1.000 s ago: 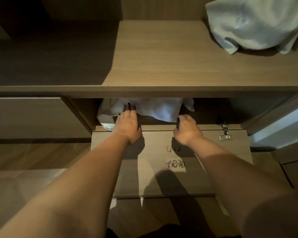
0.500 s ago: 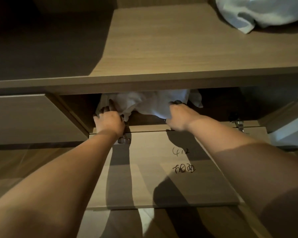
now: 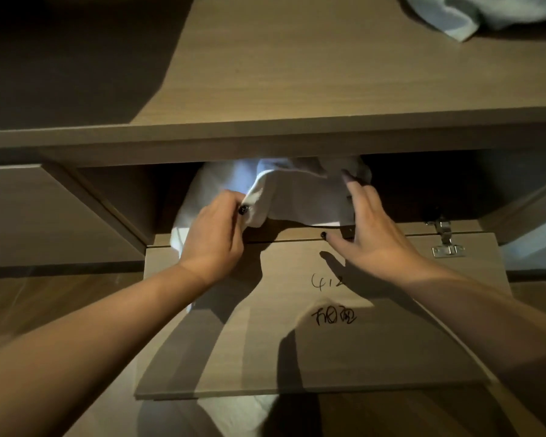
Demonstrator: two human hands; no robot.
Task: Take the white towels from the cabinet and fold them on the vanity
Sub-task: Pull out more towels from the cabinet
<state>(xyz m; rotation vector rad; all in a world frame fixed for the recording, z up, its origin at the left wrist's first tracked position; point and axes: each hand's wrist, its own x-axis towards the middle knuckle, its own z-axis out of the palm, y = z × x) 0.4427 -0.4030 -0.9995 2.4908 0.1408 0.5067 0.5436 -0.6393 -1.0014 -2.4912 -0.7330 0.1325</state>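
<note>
A crumpled white towel (image 3: 300, 193) lies in the open cabinet compartment under the wooden vanity top (image 3: 297, 74). My left hand (image 3: 213, 234) grips a fold of the towel's left part at the cabinet's front edge. My right hand (image 3: 364, 216) has its fingers spread and straight, touching the towel's right side, with the thumb over the door's hinge edge. Another white towel (image 3: 486, 11) lies bunched on the vanity top at the far right, cut off by the frame.
The cabinet door (image 3: 312, 310) hangs folded down toward me, with black handwriting on it and a metal hinge (image 3: 445, 241) at its right. A closed cabinet front (image 3: 44, 216) stands to the left. The left of the vanity top is in dark shadow.
My left hand has closed on the towel and drawn its left part out over the cabinet edge. My right hand has let go and spread open beside the towel.
</note>
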